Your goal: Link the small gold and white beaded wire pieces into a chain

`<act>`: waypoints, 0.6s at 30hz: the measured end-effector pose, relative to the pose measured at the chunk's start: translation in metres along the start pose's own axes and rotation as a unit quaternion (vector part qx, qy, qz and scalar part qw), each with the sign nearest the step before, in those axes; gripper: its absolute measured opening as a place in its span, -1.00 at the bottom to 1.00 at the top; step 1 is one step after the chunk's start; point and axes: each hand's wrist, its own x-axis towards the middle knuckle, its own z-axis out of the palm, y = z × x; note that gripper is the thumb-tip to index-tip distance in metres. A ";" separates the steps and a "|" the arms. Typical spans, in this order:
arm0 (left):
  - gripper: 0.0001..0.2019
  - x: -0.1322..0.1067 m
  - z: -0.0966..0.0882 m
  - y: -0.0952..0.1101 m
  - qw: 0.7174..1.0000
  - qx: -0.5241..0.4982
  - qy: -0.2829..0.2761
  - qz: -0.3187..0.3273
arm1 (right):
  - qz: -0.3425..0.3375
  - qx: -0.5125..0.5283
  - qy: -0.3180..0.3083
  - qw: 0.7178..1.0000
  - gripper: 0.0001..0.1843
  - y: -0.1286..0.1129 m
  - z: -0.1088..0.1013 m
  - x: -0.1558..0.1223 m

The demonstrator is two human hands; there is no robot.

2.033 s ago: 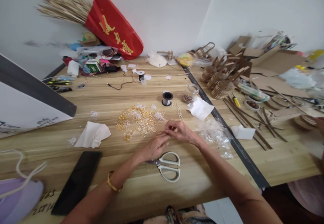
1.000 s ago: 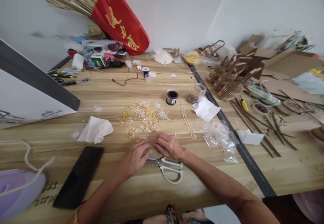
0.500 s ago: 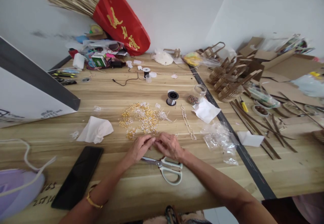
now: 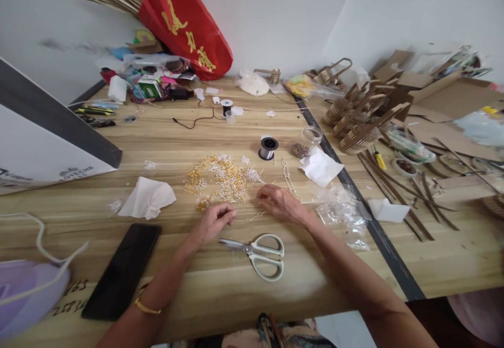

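Note:
My left hand point(image 4: 214, 222) rests on the table in front of the bead pile, fingers curled and thumb against the forefinger; anything between them is too small to make out. My right hand point(image 4: 279, 202) hovers to the right of the pile, fingers bent and smeared by motion. A short, thin chain-like strand point(image 4: 258, 215) lies between the hands. Gold and clear beads point(image 4: 226, 177) are heaped beyond them, with small white sticks point(image 4: 254, 175) at the right side. A longer chain point(image 4: 289, 175) lies partly behind my right hand. Scissors point(image 4: 252, 249) with pale handles lie nearer me, blades apart.
A wire spool point(image 4: 268, 148) and a glass jar point(image 4: 311, 139) stand farther back. White paper point(image 4: 321, 167) and plastic bags point(image 4: 344, 211) lie rightward. A phone point(image 4: 122, 272) and crumpled tissue point(image 4: 147, 199) lie left. Small woven baskets point(image 4: 354, 127) stand at the back right.
My hands, together over the scissors before, have separated. The right hand moved right and away from me; the left stayed near the beads. The thin strand and the whole scissors now show.

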 end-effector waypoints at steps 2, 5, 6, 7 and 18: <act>-0.74 0.000 -0.005 -0.001 1.000 0.004 -0.012 -0.003 | -0.014 -0.063 -0.046 0.997 -0.92 0.006 -0.008 -0.005; -0.72 -0.001 -0.011 0.000 0.999 0.021 -0.029 -0.008 | -0.031 -0.097 -0.088 0.991 -0.94 0.006 -0.013 -0.013; -0.71 -0.002 -0.013 0.001 0.999 0.026 -0.039 -0.006 | -0.030 -0.104 -0.095 0.990 -0.96 0.004 -0.013 -0.016; -0.70 -0.002 -0.014 0.001 0.998 0.031 -0.048 -0.005 | -0.029 -0.113 -0.099 0.988 -0.97 0.001 -0.013 -0.018; -0.72 -0.004 -0.016 -0.008 0.987 0.153 -0.046 0.003 | 0.019 -0.177 -0.112 0.978 -0.90 0.000 -0.011 -0.043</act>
